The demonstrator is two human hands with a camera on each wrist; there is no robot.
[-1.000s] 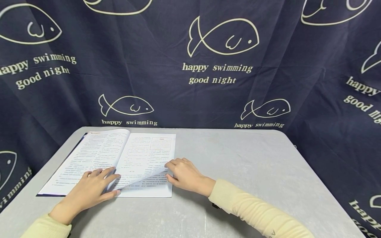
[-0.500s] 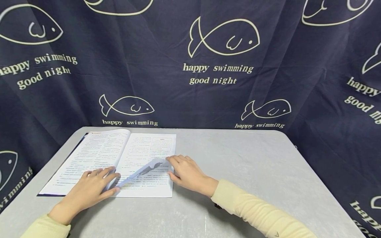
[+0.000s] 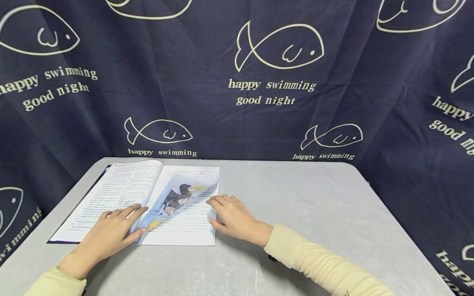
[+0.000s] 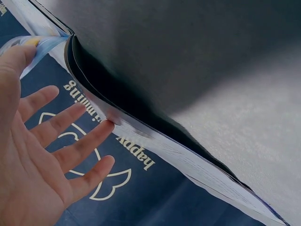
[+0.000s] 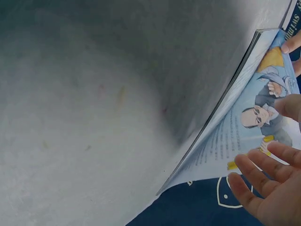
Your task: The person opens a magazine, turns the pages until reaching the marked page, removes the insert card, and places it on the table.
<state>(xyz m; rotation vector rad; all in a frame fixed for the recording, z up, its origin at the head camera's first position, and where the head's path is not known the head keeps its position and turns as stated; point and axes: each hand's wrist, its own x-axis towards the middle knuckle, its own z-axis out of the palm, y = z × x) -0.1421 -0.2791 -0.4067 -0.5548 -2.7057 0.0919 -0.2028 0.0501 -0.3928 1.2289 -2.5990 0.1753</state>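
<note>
An open magazine-like book (image 3: 126,181) lies at the left of the table, with dense print on its pages. From its right half a leaf (image 3: 174,203) with a coloured picture on a blue ground lifts and curls over toward the gutter. My left hand (image 3: 109,234) rests on the left page near the gutter, fingers spread, its thumb by the leaf's lower part. Beside the book's right edge is my right hand (image 3: 235,218), fingers loosely extended. The right wrist view shows the picture (image 5: 256,115) of a figure in glasses, partly behind that hand.
The grey table (image 3: 296,205) stretches out to the right of the book. Behind it hangs a dark blue cloth (image 3: 207,115) printed with fish outlines and white lettering.
The leaf has risen from the right page and swung left, bringing its coloured picture into view. Its edge has come away from my right fingers; both hands stay nearly in place.
</note>
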